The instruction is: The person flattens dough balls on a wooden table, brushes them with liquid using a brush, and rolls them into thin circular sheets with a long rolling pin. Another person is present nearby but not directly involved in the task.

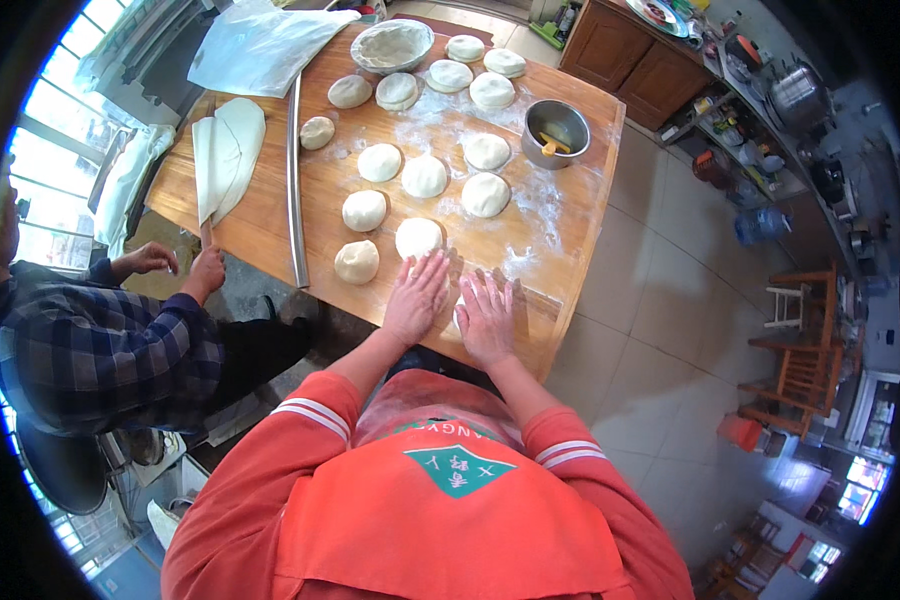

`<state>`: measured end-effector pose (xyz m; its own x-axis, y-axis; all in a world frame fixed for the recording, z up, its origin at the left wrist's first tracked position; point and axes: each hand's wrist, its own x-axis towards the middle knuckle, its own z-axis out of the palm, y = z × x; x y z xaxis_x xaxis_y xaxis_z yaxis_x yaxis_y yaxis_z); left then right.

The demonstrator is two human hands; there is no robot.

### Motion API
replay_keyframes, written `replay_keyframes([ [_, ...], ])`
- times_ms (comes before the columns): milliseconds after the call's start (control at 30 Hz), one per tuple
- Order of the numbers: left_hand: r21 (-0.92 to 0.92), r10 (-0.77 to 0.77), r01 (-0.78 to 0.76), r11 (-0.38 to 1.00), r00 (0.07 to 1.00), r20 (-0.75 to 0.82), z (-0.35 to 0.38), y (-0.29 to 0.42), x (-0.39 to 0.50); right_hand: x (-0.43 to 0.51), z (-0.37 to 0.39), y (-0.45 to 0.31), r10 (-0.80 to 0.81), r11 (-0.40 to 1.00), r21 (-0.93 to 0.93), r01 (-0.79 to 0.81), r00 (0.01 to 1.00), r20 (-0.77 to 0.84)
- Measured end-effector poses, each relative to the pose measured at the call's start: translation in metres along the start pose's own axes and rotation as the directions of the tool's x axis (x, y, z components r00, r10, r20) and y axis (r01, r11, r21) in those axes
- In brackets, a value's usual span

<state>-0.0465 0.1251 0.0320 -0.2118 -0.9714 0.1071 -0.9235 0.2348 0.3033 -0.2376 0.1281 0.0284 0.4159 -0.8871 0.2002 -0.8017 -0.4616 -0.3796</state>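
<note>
My left hand [418, 296] lies flat with its fingers stretched forward, palm down over a dough round that it mostly hides. Just beyond its fingertips sits a pale dough round [418, 238], with another dough ball [356, 262] to its left. Also palm down, my right hand [486, 319] covers most of a dough piece [459, 313] whose left edge shows. Neither hand is closed around anything. Several more dough rounds [424, 176] are spread over the floured wooden table [562, 225] ahead.
A metal pot [555, 135] with a yellow-handled tool stands at the right. Farther off is a floury bowl [392, 46]. A metal bar [295, 187] lies lengthwise at left, beside a folded dough sheet [229, 157]. Another person's hand [207, 271] holds a stick under that sheet.
</note>
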Motion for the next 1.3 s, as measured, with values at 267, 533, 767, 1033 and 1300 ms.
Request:
replay_keyframes([
  [267,-0.014,-0.003,0.003,1.0,1.0,0.015,0.005,0.011,-0.005,0.002,0.012,0.009,-0.012,0.997,-0.081,0.012,1.0,0.001],
  [533,-0.311,-0.614,0.539,0.783,0.752,-0.241,-0.037,-0.102,-0.023,0.106,0.022,-0.008,0.303,0.87,0.4,-0.288,0.953,0.026],
  [767,-0.532,-0.652,0.811,0.243,0.543,0.53,-0.037,-0.159,-0.006,0.18,0.046,-0.022,0.361,0.567,0.406,-0.717,0.659,0.659],
  [1033,-0.294,-0.263,0.157,0.943,0.891,-0.369,-0.056,-0.141,0.043,0.187,-0.012,0.028,0.041,0.997,-0.061,-0.049,0.99,-0.132],
  [1300,-0.174,-0.252,0.215,0.961,0.94,-0.228,-0.041,-0.15,0.091,0.214,0.008,0.056,-0.078,0.993,-0.101,0.062,0.983,-0.166],
])
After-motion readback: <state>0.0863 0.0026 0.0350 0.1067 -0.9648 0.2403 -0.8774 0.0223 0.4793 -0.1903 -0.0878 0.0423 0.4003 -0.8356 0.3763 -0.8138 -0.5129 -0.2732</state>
